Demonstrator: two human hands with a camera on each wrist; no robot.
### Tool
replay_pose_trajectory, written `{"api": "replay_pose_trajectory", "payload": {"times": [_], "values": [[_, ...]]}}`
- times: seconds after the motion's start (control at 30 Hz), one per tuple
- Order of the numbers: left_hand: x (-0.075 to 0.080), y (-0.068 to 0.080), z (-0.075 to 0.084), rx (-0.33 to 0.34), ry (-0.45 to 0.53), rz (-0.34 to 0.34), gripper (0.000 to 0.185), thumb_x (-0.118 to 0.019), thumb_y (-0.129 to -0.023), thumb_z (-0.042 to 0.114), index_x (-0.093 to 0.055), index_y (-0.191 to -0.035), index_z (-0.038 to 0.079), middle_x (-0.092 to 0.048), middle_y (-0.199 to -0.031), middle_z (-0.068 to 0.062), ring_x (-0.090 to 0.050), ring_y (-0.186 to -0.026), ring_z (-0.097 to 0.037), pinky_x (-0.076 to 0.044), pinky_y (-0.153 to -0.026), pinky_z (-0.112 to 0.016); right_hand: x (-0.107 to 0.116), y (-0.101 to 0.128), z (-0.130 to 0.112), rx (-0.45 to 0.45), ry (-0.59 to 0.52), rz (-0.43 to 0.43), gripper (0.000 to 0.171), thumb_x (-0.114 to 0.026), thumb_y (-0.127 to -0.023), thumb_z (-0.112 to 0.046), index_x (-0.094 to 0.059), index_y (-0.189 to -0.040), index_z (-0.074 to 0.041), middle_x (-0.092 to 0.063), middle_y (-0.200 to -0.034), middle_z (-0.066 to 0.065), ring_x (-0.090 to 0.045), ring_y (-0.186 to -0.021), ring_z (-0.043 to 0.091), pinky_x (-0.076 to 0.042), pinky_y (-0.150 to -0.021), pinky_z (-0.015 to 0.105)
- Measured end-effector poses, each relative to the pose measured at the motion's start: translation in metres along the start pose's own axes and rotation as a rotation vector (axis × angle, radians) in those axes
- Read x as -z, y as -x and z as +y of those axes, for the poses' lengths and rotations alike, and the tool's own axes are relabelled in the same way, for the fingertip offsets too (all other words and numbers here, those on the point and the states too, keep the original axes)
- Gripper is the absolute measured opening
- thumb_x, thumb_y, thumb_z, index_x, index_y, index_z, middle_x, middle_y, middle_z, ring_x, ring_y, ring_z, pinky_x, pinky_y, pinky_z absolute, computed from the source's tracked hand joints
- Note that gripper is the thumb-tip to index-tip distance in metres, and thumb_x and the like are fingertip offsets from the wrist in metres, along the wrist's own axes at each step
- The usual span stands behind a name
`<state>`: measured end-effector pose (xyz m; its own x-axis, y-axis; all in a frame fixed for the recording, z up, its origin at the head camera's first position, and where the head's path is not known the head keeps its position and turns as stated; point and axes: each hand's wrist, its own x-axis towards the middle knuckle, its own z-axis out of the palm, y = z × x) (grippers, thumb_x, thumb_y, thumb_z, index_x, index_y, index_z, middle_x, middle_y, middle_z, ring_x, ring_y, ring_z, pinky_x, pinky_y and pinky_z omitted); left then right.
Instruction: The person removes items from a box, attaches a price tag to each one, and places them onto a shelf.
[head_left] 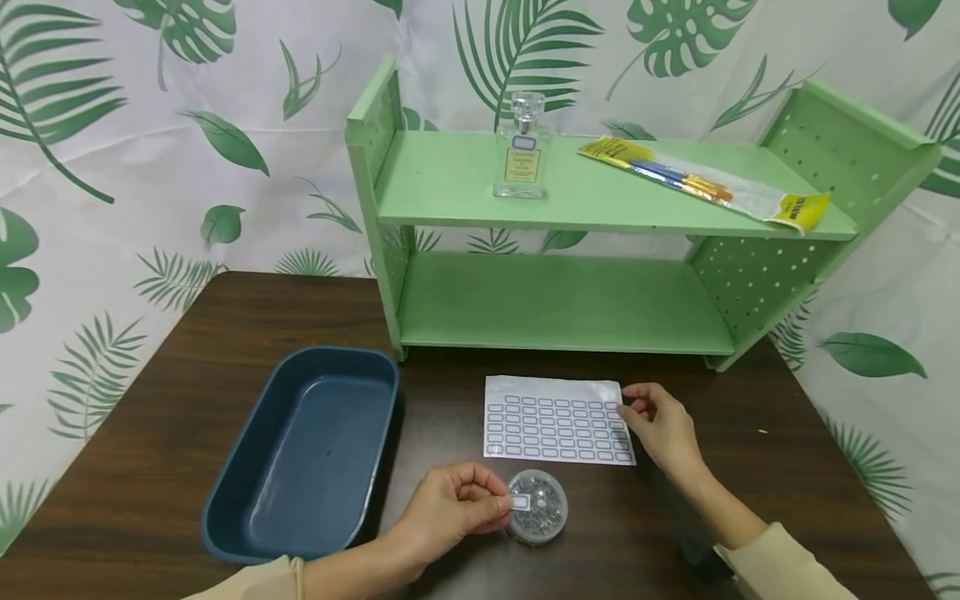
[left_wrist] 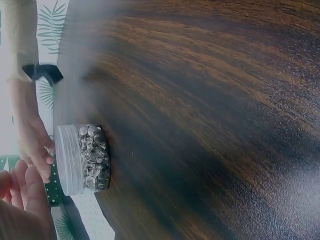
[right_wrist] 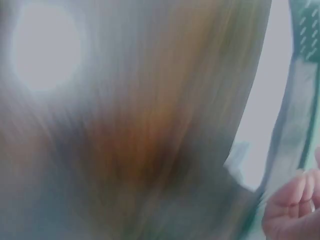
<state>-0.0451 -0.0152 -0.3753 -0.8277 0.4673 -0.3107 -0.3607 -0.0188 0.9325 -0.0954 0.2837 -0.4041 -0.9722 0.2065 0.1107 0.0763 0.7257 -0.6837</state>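
Left hand (head_left: pixel 450 508) is low at the front of the dark wooden table (head_left: pixel 750 500), and it pinches a small white label (head_left: pixel 521 502) between thumb and fingertips, the rest of the fingers curled in behind. That label sits right at the fingertips, over the lid of the round clear jar (head_left: pixel 537 507), which is packed with small shiny metal pieces; whether label and lid actually touch, I cannot tell. The left wrist view shows the same jar (left_wrist: pixel 84 159) standing on the wood, with the fingers (left_wrist: pixel 27 187) just beside its lid. Over to the right hand (head_left: pixel 662 427): it rests at the right edge of the label sheet (head_left: pixel 557 418), fingers curled with thumb and fingertips meeting right at that edge. They seem to nip something tiny, but what it is cannot be made out. The right wrist view is badly blurred, only curled fingers (right_wrist: pixel 295 205) at the corner. The sheet lies flat just behind the jar. A dark blue tray (head_left: pixel 300 454) sits left of the left hand. Behind stands a green shelf (head_left: pixel 600 208), carrying a glass bottle (head_left: pixel 522 154) and a packet of brushes (head_left: pixel 705 185).
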Motion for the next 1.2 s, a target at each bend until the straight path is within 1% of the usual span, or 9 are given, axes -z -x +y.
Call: {"api": "replay_pose_trajectory", "payload": {"times": [0.13, 0.3, 0.47, 0.57, 0.7, 0.83, 0.97, 1.07, 1.2], "values": [[-0.003, 0.000, -0.002, -0.005, -0.014, -0.002, 0.018, -0.069, -0.087, 0.003, -0.062, -0.097, -0.010, -0.073, -0.081, -0.005, -0.067, -0.074, -0.006, -0.057, -0.071, -0.021, -0.005, 0.033, -0.021, 0.106, -0.190, -0.011, 0.005, -0.070, -0.086, 0.001, -0.068, -0.090, 0.000, -0.060, -0.076, -0.001, -0.049, -0.067, -0.001, -0.043, -0.058, 0.018], [-0.007, 0.000, -0.005, -0.021, -0.037, -0.010, 0.020, -0.071, -0.086, 0.004, -0.062, -0.095, -0.011, -0.073, -0.080, -0.007, -0.066, -0.072, -0.006, -0.055, -0.068, -0.019, -0.014, 0.074, -0.043, 0.208, -0.425, -0.138, 0.007, -0.071, -0.083, 0.003, -0.067, -0.086, -0.002, -0.058, -0.074, -0.017, -0.051, -0.064, -0.002, -0.044, -0.053, 0.021], [-0.010, 0.000, -0.007, -0.050, -0.109, -0.019, 0.021, -0.073, -0.084, 0.006, -0.063, -0.092, -0.011, -0.071, -0.076, -0.011, -0.063, -0.068, -0.004, -0.050, -0.062, -0.015, -0.024, 0.096, -0.054, 0.296, -0.544, -0.250, 0.011, -0.072, -0.082, 0.005, -0.066, -0.088, -0.003, -0.058, -0.077, -0.014, -0.050, -0.066, -0.002, -0.043, -0.049, 0.022], [-0.010, 0.001, -0.007, -0.073, -0.156, -0.027, 0.020, -0.074, -0.083, 0.007, -0.064, -0.091, -0.010, -0.072, -0.078, -0.018, -0.061, -0.067, -0.003, -0.048, -0.060, -0.014, -0.027, 0.103, -0.057, 0.341, -0.546, -0.255, 0.012, -0.073, -0.081, 0.003, -0.067, -0.086, -0.006, -0.057, -0.076, -0.004, -0.051, -0.068, -0.003, -0.043, -0.050, 0.021], [-0.010, 0.001, -0.009, -0.106, -0.232, -0.032, 0.017, -0.075, -0.082, 0.008, -0.067, -0.088, -0.006, -0.071, -0.080, -0.019, -0.060, -0.065, -0.001, -0.047, -0.060, -0.013, -0.032, 0.107, -0.056, 0.433, -0.508, -0.218, 0.017, -0.074, -0.079, 0.006, -0.066, -0.083, -0.008, -0.055, -0.075, 0.004, -0.051, -0.070, -0.002, -0.045, -0.053, 0.019], [-0.009, 0.001, -0.014, -0.151, -0.321, -0.035, 0.013, -0.076, -0.082, 0.009, -0.069, -0.085, -0.002, -0.071, -0.079, -0.015, -0.059, -0.063, 0.003, -0.047, -0.059, -0.012, -0.037, 0.110, -0.051, 0.520, -0.432, -0.173, 0.026, -0.076, -0.074, 0.010, -0.065, -0.081, -0.012, -0.054, -0.074, 0.001, -0.050, -0.071, 0.001, -0.045, -0.056, 0.018], [-0.007, 0.001, -0.021, -0.217, -0.466, -0.006, 0.009, -0.080, -0.078, 0.014, -0.073, -0.080, 0.009, -0.065, -0.076, -0.003, -0.049, -0.062, 0.006, -0.041, -0.056, -0.013, -0.042, 0.111, -0.045, 0.623, -0.330, -0.119, 0.035, -0.079, -0.067, 0.011, -0.063, -0.080, -0.017, -0.054, -0.073, -0.004, -0.048, -0.071, 0.004, -0.041, -0.059, 0.016], [-0.007, 0.001, -0.025, -0.253, -0.563, 0.030, 0.010, -0.084, -0.075, 0.019, -0.074, -0.075, 0.017, -0.056, -0.079, 0.005, -0.045, -0.069, 0.002, -0.036, -0.060, -0.015, -0.045, 0.113, -0.040, 0.679, -0.267, -0.089, 0.038, -0.081, -0.064, 0.009, -0.061, -0.079, -0.019, -0.053, -0.073, -0.006, -0.046, -0.072, 0.003, -0.039, -0.060, 0.014], [-0.008, 0.002, -0.030, -0.275, -0.633, 0.075, 0.013, -0.086, -0.073, 0.023, -0.073, -0.072, 0.023, -0.052, -0.090, 0.008, -0.045, -0.088, -0.005, -0.037, -0.072, -0.018, -0.048, 0.115, -0.037, 0.715, -0.209, -0.045, 0.037, -0.081, -0.063, 0.005, -0.060, -0.078, -0.021, -0.051, -0.072, -0.009, -0.044, -0.072, 0.001, -0.036, -0.061, 0.011]]}}
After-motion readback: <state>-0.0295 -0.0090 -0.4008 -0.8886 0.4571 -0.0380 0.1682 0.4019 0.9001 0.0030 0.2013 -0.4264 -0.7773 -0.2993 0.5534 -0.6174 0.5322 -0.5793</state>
